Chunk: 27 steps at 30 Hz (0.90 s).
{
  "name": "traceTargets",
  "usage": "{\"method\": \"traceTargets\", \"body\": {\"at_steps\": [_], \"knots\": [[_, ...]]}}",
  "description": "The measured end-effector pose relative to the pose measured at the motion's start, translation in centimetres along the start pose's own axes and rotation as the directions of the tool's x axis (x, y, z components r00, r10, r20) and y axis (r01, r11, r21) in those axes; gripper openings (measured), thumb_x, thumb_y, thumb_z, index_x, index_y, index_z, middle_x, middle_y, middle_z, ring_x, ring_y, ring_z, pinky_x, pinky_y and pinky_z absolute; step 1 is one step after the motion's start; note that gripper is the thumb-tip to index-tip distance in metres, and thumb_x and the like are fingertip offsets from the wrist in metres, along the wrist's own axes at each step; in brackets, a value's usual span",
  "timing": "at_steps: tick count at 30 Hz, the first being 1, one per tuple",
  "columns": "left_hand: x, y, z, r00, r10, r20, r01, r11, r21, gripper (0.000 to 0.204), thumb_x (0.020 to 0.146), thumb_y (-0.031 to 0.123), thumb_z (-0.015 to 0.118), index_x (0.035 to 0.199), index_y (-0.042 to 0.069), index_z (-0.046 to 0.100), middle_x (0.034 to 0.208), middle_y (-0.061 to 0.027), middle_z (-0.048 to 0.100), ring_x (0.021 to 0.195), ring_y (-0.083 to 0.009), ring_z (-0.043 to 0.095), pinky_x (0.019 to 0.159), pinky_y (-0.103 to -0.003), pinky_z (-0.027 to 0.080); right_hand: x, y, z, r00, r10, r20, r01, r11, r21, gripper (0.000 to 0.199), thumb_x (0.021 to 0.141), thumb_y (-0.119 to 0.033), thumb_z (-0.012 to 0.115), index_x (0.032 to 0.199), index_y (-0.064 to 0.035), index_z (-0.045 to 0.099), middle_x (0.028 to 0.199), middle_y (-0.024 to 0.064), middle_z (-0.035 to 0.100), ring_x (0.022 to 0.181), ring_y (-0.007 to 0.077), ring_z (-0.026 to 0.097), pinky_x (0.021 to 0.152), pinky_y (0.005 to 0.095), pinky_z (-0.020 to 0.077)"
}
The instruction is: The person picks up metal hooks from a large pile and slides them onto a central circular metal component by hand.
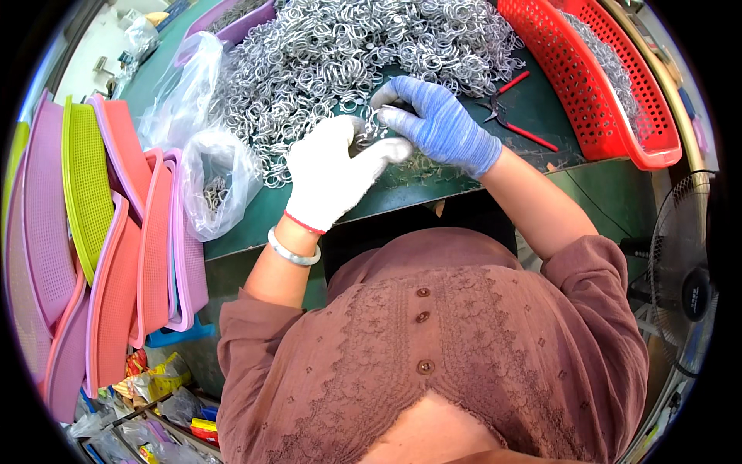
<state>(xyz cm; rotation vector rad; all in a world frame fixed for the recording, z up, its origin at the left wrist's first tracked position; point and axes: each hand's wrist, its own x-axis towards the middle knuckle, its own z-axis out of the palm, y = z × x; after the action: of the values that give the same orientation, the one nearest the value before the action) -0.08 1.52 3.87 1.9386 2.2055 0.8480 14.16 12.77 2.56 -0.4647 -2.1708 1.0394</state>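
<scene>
Small rings [372, 124] are positioned between the left hand [331, 168] and right hand [439, 124], beside the ring pile [332, 62]. Whether fingers are clamped cannot be told. Rings could be lost among the pile if grip is loosened.

Ring pile [363, 54] partly beyond top edge

We've got the ring pile [363, 54] on the table [379, 201], directly before us. Our left grip [328, 166] and right grip [448, 124] sit side by side at its near edge. Left of our left grip: bag [228, 158] on the table, small parts inside. Behind it, at the far left, a tub [247, 29] with parts in it. Right of our right grip: pliers [533, 138], then a basket [576, 93] holding more parts. Stacked trays [158, 255] left of the table; fan [696, 294] to our right.
</scene>
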Motion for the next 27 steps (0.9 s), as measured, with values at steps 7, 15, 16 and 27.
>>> {"method": "traceTargets", "body": {"at_steps": [7,15,16,27], "knots": [[0.3,-0.2,0.2,0.922,0.262,-0.286,-0.271,0.963,0.009,0.034,0.068,0.034,0.077,0.091,0.009,0.069,0.071,-0.0074,0.059,0.066,-0.0228,0.056,0.062,-0.032,0.046,-0.5,-0.9,-0.2,0.968,-0.235,-0.087,0.223,0.967,-0.126,0.020,0.084,-0.015,0.066,0.099,-0.0025,0.063,0.085,0.0160,0.065,0.080,0.0314,0.065,0.071,0.0373,0.0528],[0.6,-0.8,-0.8,0.878,0.476,-0.053,-0.454,0.863,0.220,0.017,0.078,0.020,0.071,0.089,0.008,0.068,0.065,-0.0062,0.058,0.057,-0.0237,0.058,0.056,-0.032,0.047,-0.3,-1.1,-1.3,0.988,-0.153,0.024,0.152,0.988,0.034,0.019,0.086,-0.014,0.063,0.100,-0.0008,0.063,0.085,0.0130,0.066,0.073,0.0239,0.065,0.067,0.0337,0.0522],[0.3,-1.5,0.2,0.878,0.477,-0.052,-0.455,0.863,0.220,0.017,0.078,0.020,0.071,0.089,0.008,0.068,0.065,-0.0062,0.058,0.057,-0.0237,0.058,0.056,-0.032,0.047,-0.2,-1.0,-1.4,0.994,-0.025,0.108,0.010,0.991,0.134,0.019,0.088,-0.015,0.062,0.100,-0.0007,0.063,0.084,0.0099,0.066,0.071,0.0197,0.064,0.065,0.0313,0.0515],[-0.2,-0.6,-0.4,0.923,0.385,-0.003,-0.384,0.922,0.061,0.028,0.072,0.025,0.076,0.086,0.005,0.063,0.075,-0.0097,0.060,0.064,-0.0238,0.061,0.060,-0.032,0.050,-0.1,-1.0,-1.7,0.916,0.250,0.314,-0.361,0.854,0.375,0.019,0.090,-0.014,0.058,0.103,-0.0008,0.063,0.086,0.0037,0.064,0.070,0.0089,0.059,0.066,0.0241,0.0503]]}}
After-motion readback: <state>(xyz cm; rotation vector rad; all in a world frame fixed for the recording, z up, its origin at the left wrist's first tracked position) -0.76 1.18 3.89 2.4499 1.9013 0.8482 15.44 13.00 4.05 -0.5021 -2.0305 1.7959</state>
